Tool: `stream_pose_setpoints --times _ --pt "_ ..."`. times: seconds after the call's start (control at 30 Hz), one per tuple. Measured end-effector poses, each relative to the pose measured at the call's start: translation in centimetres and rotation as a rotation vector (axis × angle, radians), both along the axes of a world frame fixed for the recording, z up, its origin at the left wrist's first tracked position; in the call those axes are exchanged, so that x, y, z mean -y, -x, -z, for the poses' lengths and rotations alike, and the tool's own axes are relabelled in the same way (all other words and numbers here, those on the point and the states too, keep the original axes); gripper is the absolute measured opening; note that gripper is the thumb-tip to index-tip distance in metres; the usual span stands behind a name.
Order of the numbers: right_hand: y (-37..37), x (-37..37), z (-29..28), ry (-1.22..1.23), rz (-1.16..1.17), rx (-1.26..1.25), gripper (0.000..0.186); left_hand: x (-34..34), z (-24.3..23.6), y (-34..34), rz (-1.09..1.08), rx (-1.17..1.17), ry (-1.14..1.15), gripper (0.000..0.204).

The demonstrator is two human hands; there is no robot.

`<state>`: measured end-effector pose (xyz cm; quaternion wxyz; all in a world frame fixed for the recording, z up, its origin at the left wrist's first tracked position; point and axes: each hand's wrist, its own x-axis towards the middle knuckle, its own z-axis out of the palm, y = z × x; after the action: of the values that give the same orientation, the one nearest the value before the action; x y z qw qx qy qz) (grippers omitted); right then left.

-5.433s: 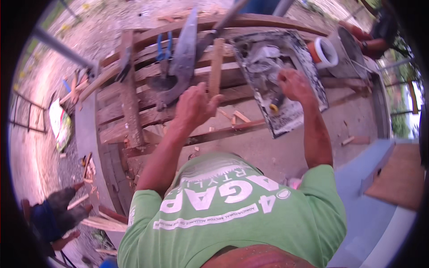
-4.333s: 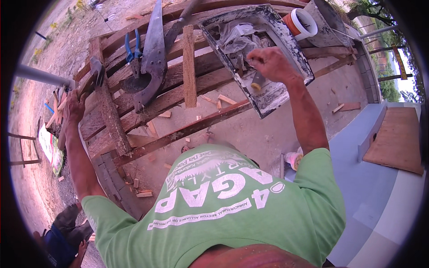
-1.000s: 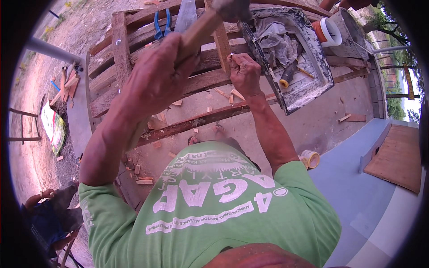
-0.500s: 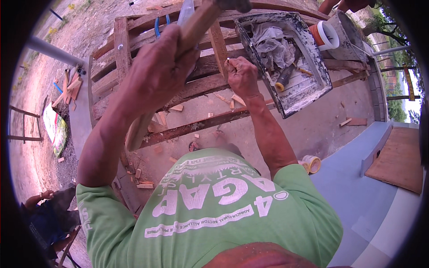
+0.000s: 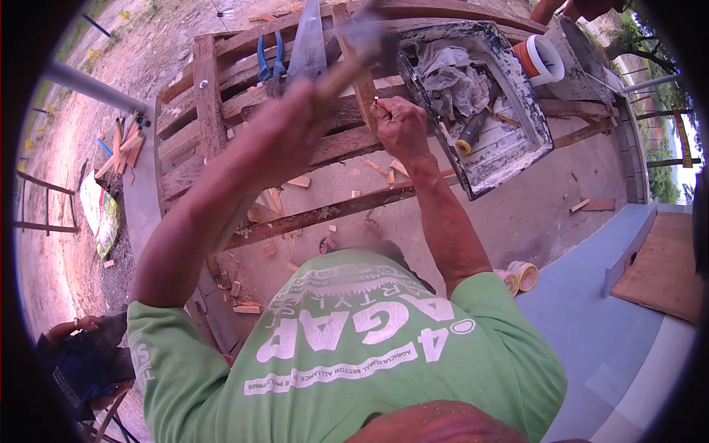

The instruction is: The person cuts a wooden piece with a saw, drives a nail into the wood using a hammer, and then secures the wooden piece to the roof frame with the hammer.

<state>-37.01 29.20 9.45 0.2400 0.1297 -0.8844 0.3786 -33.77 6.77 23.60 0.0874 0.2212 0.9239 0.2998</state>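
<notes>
Gripping a hammer [image 5: 362, 52] raised and blurred above the wooden frame [image 5: 207, 118], the left hand [image 5: 284, 133] is poised to strike, while the right hand [image 5: 399, 125] pinches a nail [image 5: 375, 100] upright on the narrow slat [image 5: 362, 81], steadying it, left of the paint tray [image 5: 480, 96].

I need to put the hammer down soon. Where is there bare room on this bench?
The bare slats left of the saw and pliers are free. Around the right hand and the paint tray it is crowded.
</notes>
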Motion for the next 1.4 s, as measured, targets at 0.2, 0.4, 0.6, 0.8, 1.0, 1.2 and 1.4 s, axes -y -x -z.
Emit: stream_pose_setpoints --times 0.2,0.4,0.6,0.8,1.0,1.2,1.4 --pt "0.2 -0.8 0.5 0.032 0.014 -0.002 0.016 0.7 0.0 -0.4 -0.076 0.104 0.043 0.021" --pt "3.1 -2.3 -1.5 -0.262 -0.209 0.180 0.026 5.4 2.6 -5.3 -0.384 0.149 -0.147 0.024" --pt "9.0 2.1 -3.2 0.021 -0.047 0.403 0.043 9.5 5.9 -14.3 -0.488 0.230 -0.292 0.023" --pt "13.4 0.0 1.7 0.361 -0.127 0.647 0.054 11.0 8.0 -19.8 -0.510 0.213 -0.363 0.032" --pt "15.1 0.2 1.4 0.717 -0.164 0.637 0.046 11.6 8.2 -26.0 -0.753 0.080 -0.396 0.031" --pt "8.3 12.8 -7.9 1.428 -0.391 0.591 0.047 17.5 4.5 -23.9 -1.067 0.020 -0.221 0.028" --pt "2.2 24.2 -9.6 1.180 -0.307 0.329 0.068 18.6 4.6 -21.7 -1.102 -0.073 -0.793 0.045"
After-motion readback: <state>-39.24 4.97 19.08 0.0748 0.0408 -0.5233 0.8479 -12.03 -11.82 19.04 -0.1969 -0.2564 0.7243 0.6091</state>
